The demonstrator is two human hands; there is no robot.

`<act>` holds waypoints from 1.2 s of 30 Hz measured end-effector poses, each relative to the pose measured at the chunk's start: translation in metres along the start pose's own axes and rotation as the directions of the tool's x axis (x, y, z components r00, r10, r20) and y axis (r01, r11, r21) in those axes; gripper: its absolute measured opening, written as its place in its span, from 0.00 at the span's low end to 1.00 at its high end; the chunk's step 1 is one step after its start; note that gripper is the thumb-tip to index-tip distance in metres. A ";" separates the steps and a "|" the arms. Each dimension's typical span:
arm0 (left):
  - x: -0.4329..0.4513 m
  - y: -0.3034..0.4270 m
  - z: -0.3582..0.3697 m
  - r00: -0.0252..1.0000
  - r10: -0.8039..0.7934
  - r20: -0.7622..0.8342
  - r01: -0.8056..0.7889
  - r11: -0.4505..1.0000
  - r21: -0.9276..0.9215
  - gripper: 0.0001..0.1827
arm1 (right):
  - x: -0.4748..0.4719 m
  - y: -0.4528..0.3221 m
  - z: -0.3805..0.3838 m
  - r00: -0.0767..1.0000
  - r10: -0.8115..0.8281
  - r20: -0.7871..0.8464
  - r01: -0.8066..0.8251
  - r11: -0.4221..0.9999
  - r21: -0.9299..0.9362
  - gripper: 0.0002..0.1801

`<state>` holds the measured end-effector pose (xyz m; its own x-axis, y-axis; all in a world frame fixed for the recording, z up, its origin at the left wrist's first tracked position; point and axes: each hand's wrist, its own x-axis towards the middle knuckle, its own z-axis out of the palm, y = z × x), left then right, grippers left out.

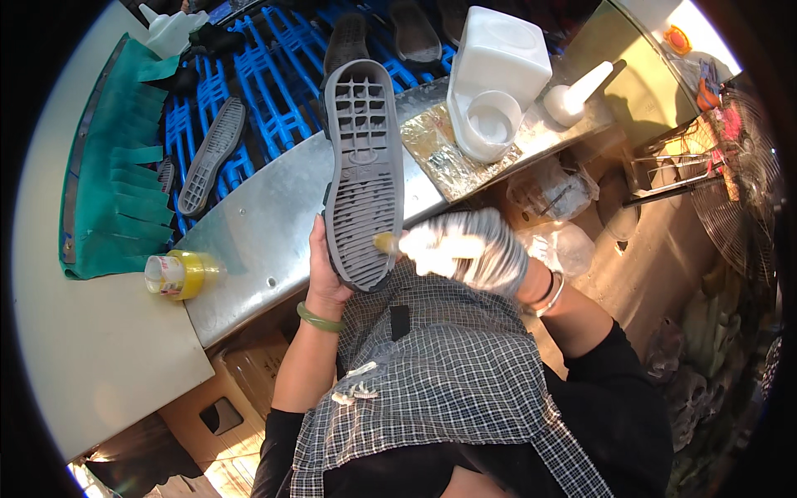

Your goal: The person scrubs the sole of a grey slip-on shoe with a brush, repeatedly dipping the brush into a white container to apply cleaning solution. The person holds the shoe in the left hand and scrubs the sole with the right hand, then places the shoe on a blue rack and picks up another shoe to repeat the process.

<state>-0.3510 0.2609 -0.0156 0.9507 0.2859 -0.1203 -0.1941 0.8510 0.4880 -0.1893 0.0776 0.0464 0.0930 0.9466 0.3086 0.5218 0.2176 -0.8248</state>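
Note:
My bare left hand (327, 267) grips a grey rubber shoe sole (366, 168) by the edge of its narrower lower end. The sole stands nearly upright, its ribbed and gridded inner side facing me. In a striped knit glove, my right hand (470, 249) is blurred and closed around what looks like a small brush. The yellowish brush tip (386, 243) is at the ribbed lower part of the sole; whether it touches cannot be made out. The brush handle is mostly hidden by the glove.
Behind the metal ledge (261, 211), a blue slatted conveyor (274, 81) carries other soles (212, 155). A white plastic container (498, 68) and a white nozzle bottle (576, 96) stand right. Tape rolls (187, 274) lie left by a green strip curtain (118, 168). A wire-guarded fan (735, 187) stands far right.

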 end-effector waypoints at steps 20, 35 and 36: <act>-0.014 0.004 0.029 0.964 0.217 -0.156 -0.241 0.958 -0.154 0.44 | 0.092 -0.002 0.005 0.730 -0.345 -0.590 -0.106 0.796 -0.596 0.12; 0.121 0.128 -0.045 0.897 0.428 -0.108 -0.439 0.841 -0.316 0.49 | 0.048 0.011 -0.022 0.621 0.076 -0.780 0.094 0.981 0.171 0.09; 0.132 0.114 -0.023 0.886 0.228 -0.404 -0.382 0.853 -0.356 0.50 | 0.039 0.015 -0.022 0.623 0.087 -0.778 0.065 0.985 0.162 0.07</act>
<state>-0.2538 0.4061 0.0041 0.7001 0.6253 -0.3449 -0.6147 0.7735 0.1546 -0.1586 0.1127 0.0563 0.7626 0.4236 0.4888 0.3824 0.3142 -0.8689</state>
